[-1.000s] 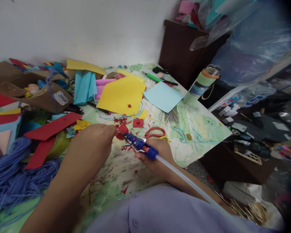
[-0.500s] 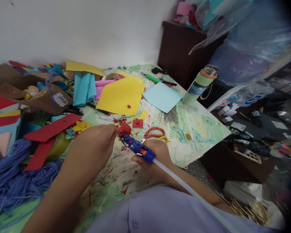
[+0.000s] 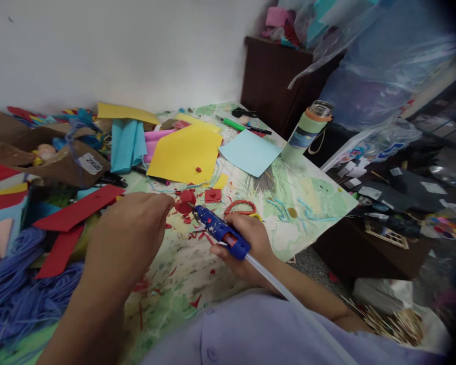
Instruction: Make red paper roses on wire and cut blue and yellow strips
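The blue glue gun [image 3: 220, 232] lay in the right hand [image 3: 256, 238], near the middle of the painted mat [image 3: 307, 203], with its nozzle pointing far and left. The right hand was closed around the gun's body. A long clear glue stick [image 3: 277, 289] ran from the rear of the gun toward the near right, above the right forearm.

The left hand [image 3: 133, 233] was left of the nozzle, with its fingers drawn together. Nothing could be seen in its grip. Its fingertips were just beside two red foam pieces [image 3: 185, 201], and the nozzle was also near these pieces. Small red scraps [image 3: 188, 220] lay scattered around them.

Farther right stood a red foam square [image 3: 213, 195], with red-handled scissors [image 3: 240, 207] beyond the right hand. A yellow sheet [image 3: 184, 154] and a light blue sheet [image 3: 250, 152] lay on the far part of the mat. A green water bottle [image 3: 306, 133] stood at the far right corner. Long red foam strips [image 3: 78, 207] lay to the left, with blue yarn [image 3: 23, 284] at near left and a brown cardboard box [image 3: 70, 165] at far left.
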### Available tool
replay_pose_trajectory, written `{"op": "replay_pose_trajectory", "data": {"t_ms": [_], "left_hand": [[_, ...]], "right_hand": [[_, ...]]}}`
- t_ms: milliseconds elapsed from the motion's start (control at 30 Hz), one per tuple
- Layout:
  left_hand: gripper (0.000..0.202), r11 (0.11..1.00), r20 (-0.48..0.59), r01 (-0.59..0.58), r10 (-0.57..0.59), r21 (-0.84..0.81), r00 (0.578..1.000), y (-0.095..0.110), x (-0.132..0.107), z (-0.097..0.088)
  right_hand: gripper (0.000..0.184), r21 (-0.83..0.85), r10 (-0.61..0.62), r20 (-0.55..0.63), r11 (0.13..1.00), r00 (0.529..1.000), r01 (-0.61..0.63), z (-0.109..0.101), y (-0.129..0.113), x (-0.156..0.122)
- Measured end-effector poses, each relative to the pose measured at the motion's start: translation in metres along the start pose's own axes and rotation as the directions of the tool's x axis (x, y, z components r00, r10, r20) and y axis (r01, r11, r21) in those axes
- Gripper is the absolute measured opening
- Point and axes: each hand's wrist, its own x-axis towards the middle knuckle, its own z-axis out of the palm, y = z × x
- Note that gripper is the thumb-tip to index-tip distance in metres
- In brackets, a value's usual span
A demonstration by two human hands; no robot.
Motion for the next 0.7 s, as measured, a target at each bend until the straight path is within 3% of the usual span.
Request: {"op": "replay_pose_trajectory", "data": {"t_ms": [300, 700], "left_hand": [[0.035, 0.983, 0.046, -0.184, 0.185, -0.027, 0.982, 0.006, 0.0, -0.001], [0.03, 0.982, 0.026, -0.184, 0.185, -0.036, 0.982, 0.007, -0.003, -0.002]], "right_hand": [[0.054, -0.14, 0.104, 0.177, 0.987, 0.979, -0.079, -0.015, -0.016, 0.01], [0.052, -0.316, 0.161, 0.246, 0.946, 0.956, -0.078, -0.012, -0.021, 0.011]]}}
